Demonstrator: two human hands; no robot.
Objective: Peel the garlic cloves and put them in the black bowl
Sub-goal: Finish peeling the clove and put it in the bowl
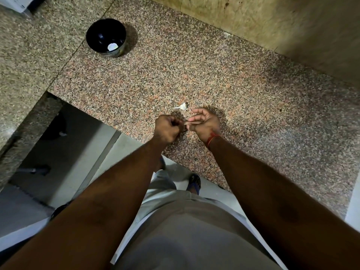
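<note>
Peeling looks underway: the left hand (pixel 168 129) is clenched around something unseen, and the right hand (pixel 204 123) pinches toward it. A clove (pixel 182 106) lies at twelve o'clock; the black bowl (pixel 106 37), at ten, comes next.

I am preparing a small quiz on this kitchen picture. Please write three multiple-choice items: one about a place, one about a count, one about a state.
1. Where does the black bowl stand?
A. on the far left part of the counter
B. between the two hands
C. on the floor

2. How many white pieces lie in the bowl?
A. none
B. one
C. five

3. How is the left hand?
A. flat on the counter
B. fingers curled into a fist
C. inside the bowl

Answers:
1 A, the bowl sits far up and left of both hands.
2 B, a single white piece shows at its bottom.
3 B, its fingers are curled, meeting the right hand over something too small to identify.
</note>
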